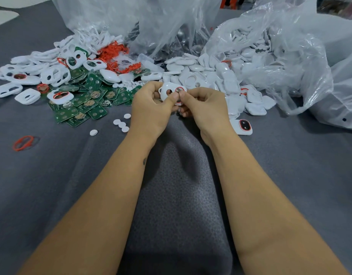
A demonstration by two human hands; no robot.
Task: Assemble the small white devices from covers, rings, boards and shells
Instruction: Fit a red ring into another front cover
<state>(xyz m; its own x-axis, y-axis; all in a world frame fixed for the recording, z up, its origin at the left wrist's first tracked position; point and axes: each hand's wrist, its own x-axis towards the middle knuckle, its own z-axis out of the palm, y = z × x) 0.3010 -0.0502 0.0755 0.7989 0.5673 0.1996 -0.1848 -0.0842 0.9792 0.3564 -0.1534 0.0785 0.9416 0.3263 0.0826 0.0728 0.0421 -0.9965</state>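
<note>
Both hands meet at the table's middle over one white cover (168, 90) with two holes and a red ring in it. My left hand (151, 105) grips the cover from the left, thumb on its front. My right hand (200, 105) pinches the cover's right end at the red ring. Green boards (86, 104) lie in a heap to the left. White covers (52, 73) are piled at the far left, with red rings (113, 50) behind them. White shells (214, 76) spill from a bag on the right.
A finished white device (243, 127) lies just right of my right wrist. Small white discs (121, 124) and a loose red ring (22, 143) lie on the grey cloth (62, 175). Big clear plastic bags (290, 46) stand at the back and right.
</note>
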